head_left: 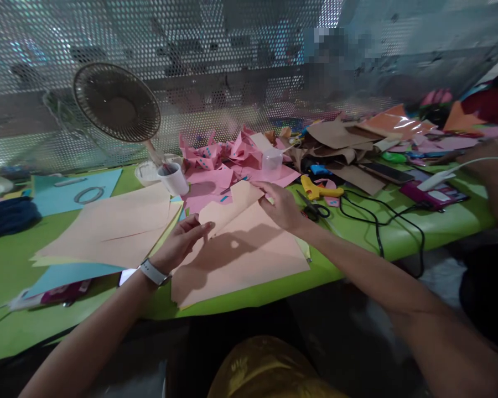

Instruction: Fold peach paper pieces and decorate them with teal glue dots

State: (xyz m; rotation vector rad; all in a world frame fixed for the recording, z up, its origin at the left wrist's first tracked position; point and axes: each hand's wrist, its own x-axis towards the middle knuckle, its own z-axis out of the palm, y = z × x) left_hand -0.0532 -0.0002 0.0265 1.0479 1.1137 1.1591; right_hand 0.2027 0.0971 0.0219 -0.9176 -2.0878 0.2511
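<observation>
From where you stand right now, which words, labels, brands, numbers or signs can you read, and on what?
None can be read.
Yellow garment: pale mark, too blurred to read.
Yellow glue gun: no legible lettering.
Held peach paper: no legible writing.

A perforated screen (240, 83) rose behind the green table (8, 271), light speckling its holes at far left; the near floor (336, 326) lay dark.

Forearms (102, 320) converge forward, left grip (181, 242) and right grip (283, 207) both pinching (left thumb (203, 228) stretched out).
</observation>
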